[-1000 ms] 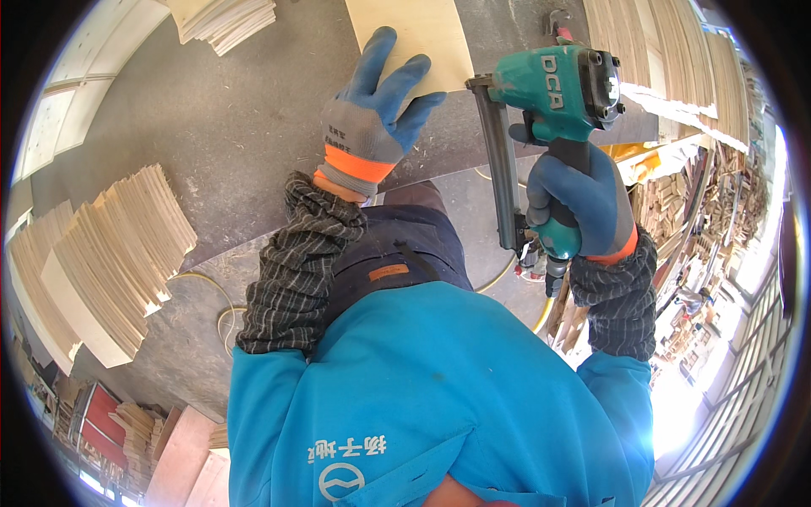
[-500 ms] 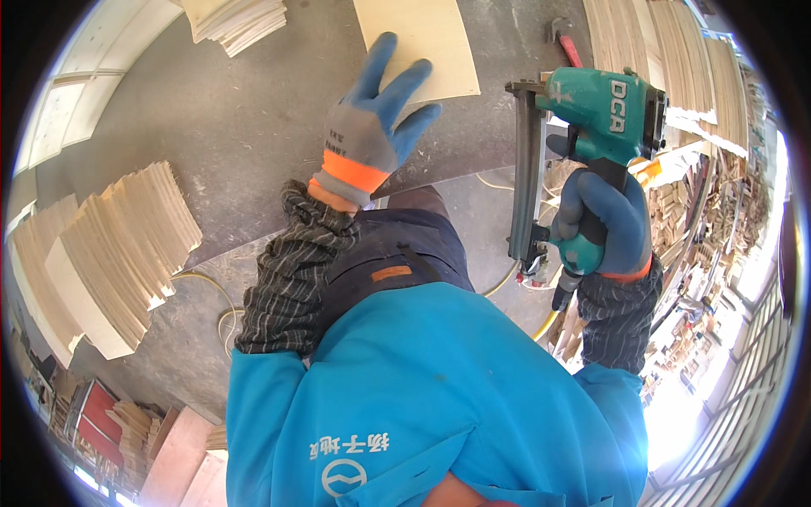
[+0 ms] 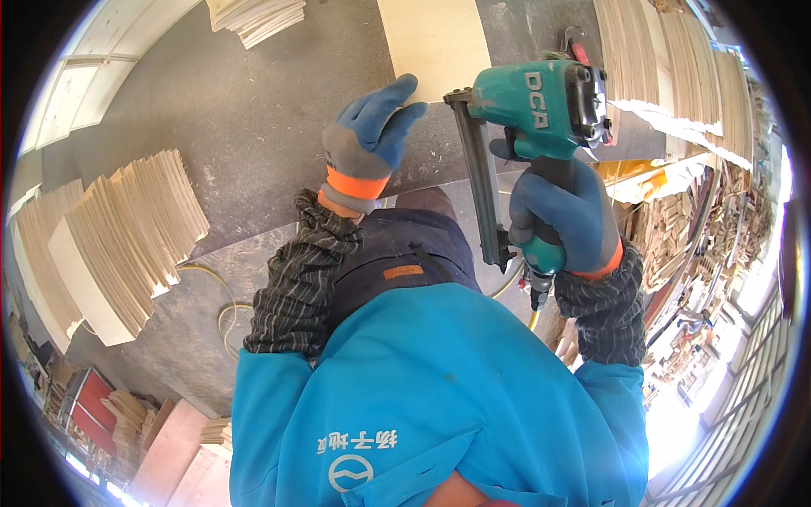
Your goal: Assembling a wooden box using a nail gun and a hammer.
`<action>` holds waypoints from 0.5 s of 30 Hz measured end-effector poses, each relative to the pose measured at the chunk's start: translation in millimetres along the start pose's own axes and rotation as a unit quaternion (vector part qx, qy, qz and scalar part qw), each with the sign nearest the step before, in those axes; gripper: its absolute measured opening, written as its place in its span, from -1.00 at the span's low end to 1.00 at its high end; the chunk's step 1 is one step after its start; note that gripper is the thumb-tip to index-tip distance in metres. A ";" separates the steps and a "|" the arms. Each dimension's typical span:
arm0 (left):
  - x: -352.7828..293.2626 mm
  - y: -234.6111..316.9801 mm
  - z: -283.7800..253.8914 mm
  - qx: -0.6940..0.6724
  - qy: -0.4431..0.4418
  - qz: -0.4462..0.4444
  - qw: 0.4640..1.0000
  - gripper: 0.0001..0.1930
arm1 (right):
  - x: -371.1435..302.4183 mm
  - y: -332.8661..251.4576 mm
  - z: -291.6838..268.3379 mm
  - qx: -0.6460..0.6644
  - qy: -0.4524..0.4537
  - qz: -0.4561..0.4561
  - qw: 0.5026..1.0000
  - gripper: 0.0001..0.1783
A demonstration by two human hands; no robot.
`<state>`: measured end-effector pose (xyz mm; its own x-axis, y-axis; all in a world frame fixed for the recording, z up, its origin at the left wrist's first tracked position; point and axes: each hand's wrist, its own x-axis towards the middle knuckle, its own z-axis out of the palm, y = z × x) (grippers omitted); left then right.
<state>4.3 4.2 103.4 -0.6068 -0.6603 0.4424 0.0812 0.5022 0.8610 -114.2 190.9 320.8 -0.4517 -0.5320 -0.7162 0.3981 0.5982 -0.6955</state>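
Observation:
My right hand point(image 3: 568, 211), in a blue and grey glove, is wrapped round the handle of a green and black pneumatic staple gun point(image 3: 528, 106). The gun's nose, at the left end of its head, is at the near edge of a pale plywood sheet point(image 3: 435, 46); whether it touches cannot be told. My left hand point(image 3: 372, 127), gloved alike with an orange cuff, hovers or rests just off the sheet's near left corner. Its fingers are stretched out with nothing visible in them. The sheet lies on a dark grey worktop point(image 3: 253, 110) and runs out of view at the top.
Stacked plywood sheets stand at the left point(image 3: 131, 245), top left point(image 3: 258, 17) and right point(image 3: 650, 59). A hammer with a red handle point(image 3: 578, 51) lies beyond the gun. Below the worktop, a yellow hose point(image 3: 224, 291) loops on the floor. Wood offcuts point(image 3: 667, 211) are heaped at the right.
The staple gun has moved left toward the sheet in my right hand. My left hand has slid off the sheet toward me, its fingers drawn closer together.

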 end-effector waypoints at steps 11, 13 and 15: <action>8.7 8.4 -11.0 0.065 -0.019 0.072 0.995 -0.68 | 13.5 -7.8 6.1 -0.061 -0.031 -0.017 0.998 -0.50; 8.2 7.1 -10.7 0.065 -0.017 0.073 0.995 -0.67 | 14.9 -8.4 7.2 -0.083 -0.037 -0.013 0.996 -0.50; 7.5 4.8 -9.9 0.072 -0.014 0.080 0.994 -0.69 | 15.6 -8.1 11.1 -0.075 -0.025 -0.008 0.997 -0.51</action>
<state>7.9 -3.9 113.3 -0.6172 -0.5505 0.5621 0.0654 0.6761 0.7339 -115.6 171.1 314.6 -0.4155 -0.5686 -0.7100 0.2664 0.6702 -0.6927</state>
